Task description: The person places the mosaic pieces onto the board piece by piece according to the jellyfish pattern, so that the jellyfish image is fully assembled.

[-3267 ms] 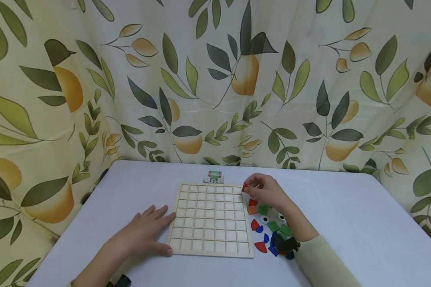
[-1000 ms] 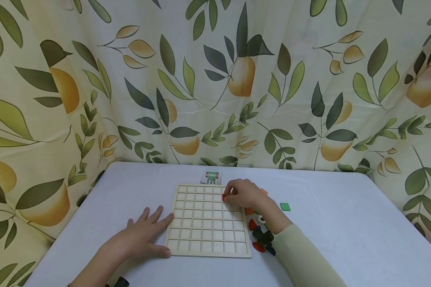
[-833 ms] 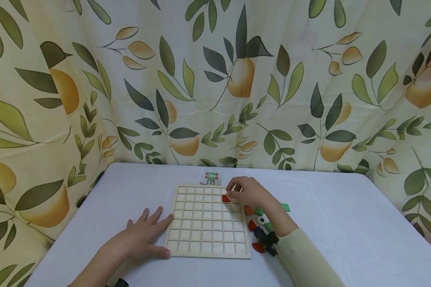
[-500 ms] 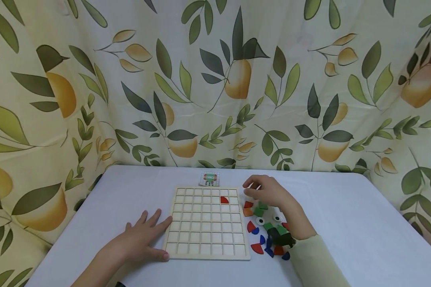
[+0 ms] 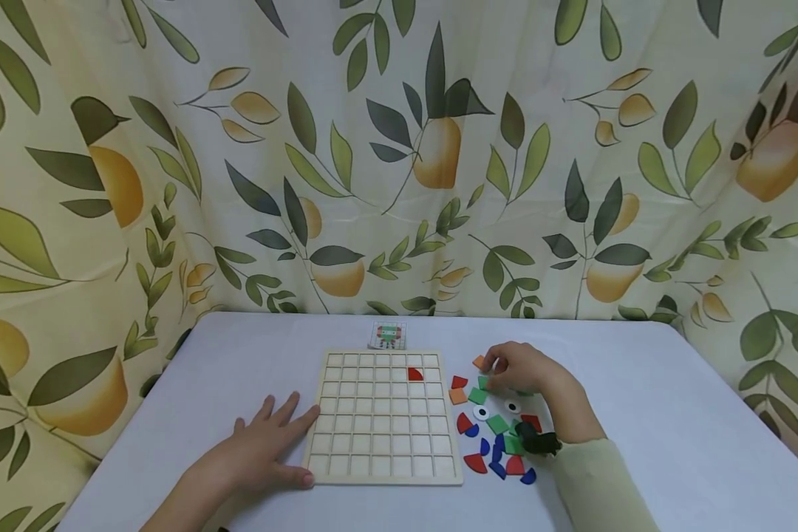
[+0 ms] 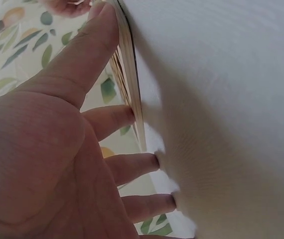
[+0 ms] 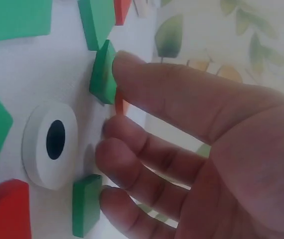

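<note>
My left hand [image 5: 261, 447] rests with spread, straight fingers against the left edge of a wooden grid board [image 5: 386, 482]; in the left wrist view, the thumb [image 6: 99, 35] touches its side. One red quarter-circle piece [image 5: 415, 374] lies in a cell near the board's upper right. Over the loose pieces on the right is my right hand [image 5: 528, 369], fingers loosely bent. In the right wrist view, its thumb [image 7: 137, 74] is at a small green piece [image 7: 103, 74], with an orange piece [image 7: 120, 103] partly hidden behind. No piece is visibly gripped.
A small picture card [image 5: 388, 335] lies behind the board. Green, red, blue and orange pieces are scattered right of it, with white eye discs [image 5: 481, 413] among them. A black wrist device [image 5: 537, 440] hides some pieces. A leaf-patterned curtain [image 5: 399, 185] hangs behind the table.
My right hand set the red quarter-circle piece into a board cell, let go, and moved right over the loose pieces. My left hand has stayed at the board's edge.
</note>
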`<state>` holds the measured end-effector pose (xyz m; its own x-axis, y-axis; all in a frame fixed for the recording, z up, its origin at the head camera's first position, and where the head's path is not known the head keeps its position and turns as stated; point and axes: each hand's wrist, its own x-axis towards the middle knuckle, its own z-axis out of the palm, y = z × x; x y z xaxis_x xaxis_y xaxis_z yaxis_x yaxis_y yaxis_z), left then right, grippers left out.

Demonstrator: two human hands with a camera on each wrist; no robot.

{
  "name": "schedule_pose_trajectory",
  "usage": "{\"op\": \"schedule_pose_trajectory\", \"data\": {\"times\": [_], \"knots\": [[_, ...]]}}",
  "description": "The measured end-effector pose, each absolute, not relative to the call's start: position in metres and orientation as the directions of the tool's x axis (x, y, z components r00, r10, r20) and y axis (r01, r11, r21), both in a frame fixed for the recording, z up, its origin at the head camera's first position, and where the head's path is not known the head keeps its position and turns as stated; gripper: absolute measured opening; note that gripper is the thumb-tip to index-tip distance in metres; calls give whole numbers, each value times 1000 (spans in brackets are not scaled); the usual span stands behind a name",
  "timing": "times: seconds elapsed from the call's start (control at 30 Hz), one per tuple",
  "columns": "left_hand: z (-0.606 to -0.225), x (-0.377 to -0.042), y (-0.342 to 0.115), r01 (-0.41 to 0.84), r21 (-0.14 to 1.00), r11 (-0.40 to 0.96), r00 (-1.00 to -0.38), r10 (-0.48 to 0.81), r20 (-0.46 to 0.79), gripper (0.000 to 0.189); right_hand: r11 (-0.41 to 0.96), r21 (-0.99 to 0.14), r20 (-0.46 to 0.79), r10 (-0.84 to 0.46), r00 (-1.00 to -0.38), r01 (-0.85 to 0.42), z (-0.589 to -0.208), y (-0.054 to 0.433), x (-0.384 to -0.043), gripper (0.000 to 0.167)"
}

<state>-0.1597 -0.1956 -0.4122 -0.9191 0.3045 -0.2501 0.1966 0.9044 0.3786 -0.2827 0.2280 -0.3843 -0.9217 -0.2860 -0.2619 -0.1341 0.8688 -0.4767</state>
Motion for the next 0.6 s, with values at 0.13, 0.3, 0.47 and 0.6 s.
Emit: {"op": "schedule_pose_trajectory", "data": {"times": [0.13, 0.3, 0.47, 0.6], "knots": [[-410, -159, -195, 207, 376, 903, -920, 310, -240, 103, 872, -478, -252, -254, -934, -108, -389, 227, -284, 15], [-411, -158, -197, 215, 381, 899, -919, 319, -233, 102, 879, -466, -246, -237, -940, -100, -390, 224, -284, 16], [-411, -157, -198, 230, 388, 892, -919, 331, -216, 101, 881, -463, -253, -236, -938, -97, -391, 223, -284, 20], [-410, -157, -198, 227, 382, 896, -918, 328, -224, 100, 874, -473, -235, -245, -940, -110, -391, 223, -286, 21]]}}
